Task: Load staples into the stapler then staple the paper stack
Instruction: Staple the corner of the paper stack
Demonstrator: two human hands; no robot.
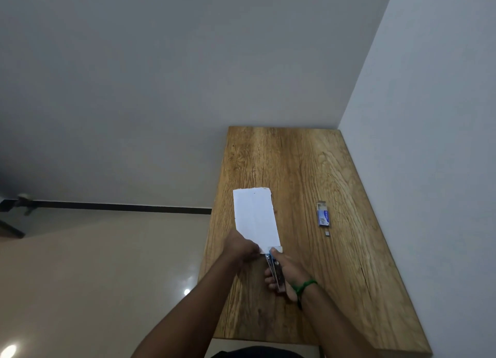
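Now left hand (243,246) pinches paper stack (256,218); right hand (285,273) grips stapler (276,273).

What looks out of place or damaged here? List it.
The paper has a ragged far edge, as if torn. The staple box lies open on the table, with a small loose piece, maybe staples, just beside it. Nothing else stands out.

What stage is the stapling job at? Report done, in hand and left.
Done, apparently: loading, since the small blue staple box lies aside on the wooden table, flap open, a loose staple strip beside it. In hand: the left hand holds the white paper stack by its near edge while the right hand grips the metal stapler, its nose on the near corner. Left: the squeeze; no driven staple shows.
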